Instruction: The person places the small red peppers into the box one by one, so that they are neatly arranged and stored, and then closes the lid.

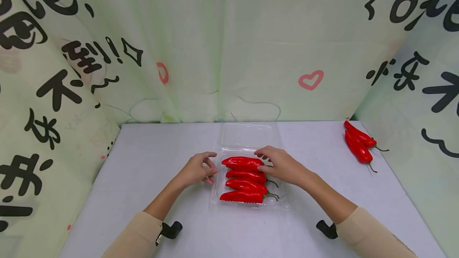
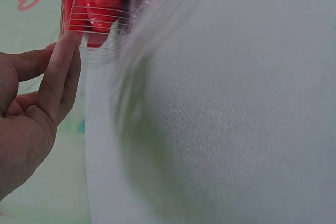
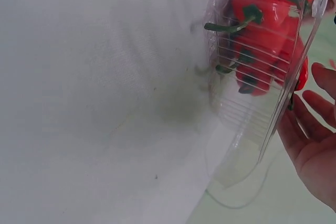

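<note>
A clear plastic clamshell box (image 1: 284,201) lies on the white table with its lid (image 1: 250,135) folded back behind it. Several red peppers (image 1: 245,197) sit in it side by side, green stems to the right. My left hand (image 1: 197,169) is at the box's left side, fingers loosely bent; in the left wrist view its fingertips meet the ribbed wall (image 2: 102,10). My right hand (image 1: 281,165) hovers over the right rim by the rearmost pepper (image 1: 242,163). In the right wrist view its thumb and fingers stand apart beside that rim (image 3: 278,116), with nothing gripped.
Two more red peppers, a front one (image 1: 356,148) and a rear one (image 1: 360,134), lie together near the table's back right corner. Pale green printed curtains (image 1: 258,51) enclose the table at the back and both sides.
</note>
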`<action>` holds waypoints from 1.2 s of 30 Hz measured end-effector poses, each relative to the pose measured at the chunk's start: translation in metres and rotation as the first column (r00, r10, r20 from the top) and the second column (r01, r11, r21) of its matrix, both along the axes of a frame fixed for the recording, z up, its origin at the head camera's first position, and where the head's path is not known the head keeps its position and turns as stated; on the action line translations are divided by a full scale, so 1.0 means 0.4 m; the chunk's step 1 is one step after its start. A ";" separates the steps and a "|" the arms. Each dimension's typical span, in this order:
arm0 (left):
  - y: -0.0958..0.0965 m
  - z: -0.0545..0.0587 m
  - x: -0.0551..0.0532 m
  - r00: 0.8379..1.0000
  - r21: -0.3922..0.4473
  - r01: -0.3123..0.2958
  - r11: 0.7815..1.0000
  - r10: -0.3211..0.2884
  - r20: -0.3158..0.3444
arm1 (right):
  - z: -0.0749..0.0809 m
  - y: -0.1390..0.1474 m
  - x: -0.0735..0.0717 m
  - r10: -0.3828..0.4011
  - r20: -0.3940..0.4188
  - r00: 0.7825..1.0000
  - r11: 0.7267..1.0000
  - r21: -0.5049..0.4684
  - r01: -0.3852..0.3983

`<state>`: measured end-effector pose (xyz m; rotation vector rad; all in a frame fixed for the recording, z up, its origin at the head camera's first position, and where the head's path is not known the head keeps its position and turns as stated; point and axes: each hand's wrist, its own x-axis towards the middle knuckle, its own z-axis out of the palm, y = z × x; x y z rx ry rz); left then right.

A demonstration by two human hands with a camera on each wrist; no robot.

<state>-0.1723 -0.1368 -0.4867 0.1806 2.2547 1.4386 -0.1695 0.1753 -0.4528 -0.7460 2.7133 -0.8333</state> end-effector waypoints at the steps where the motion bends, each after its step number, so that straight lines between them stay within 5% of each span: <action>1: 0.000 0.000 0.000 1.000 0.001 0.000 1.000 0.000 0.000 | 0.002 0.006 0.002 -0.005 0.001 1.000 1.000 -0.009 0.005; 16: 0.002 0.003 -0.002 1.000 0.005 0.003 1.000 -0.003 0.007 | 0.005 0.147 -0.014 -0.163 -0.184 0.969 0.986 -0.049 0.157; 36: 0.002 0.000 0.000 1.000 -0.016 -0.006 1.000 0.006 -0.003 | 0.000 0.391 -0.037 -0.404 -0.138 0.904 0.914 -0.023 0.405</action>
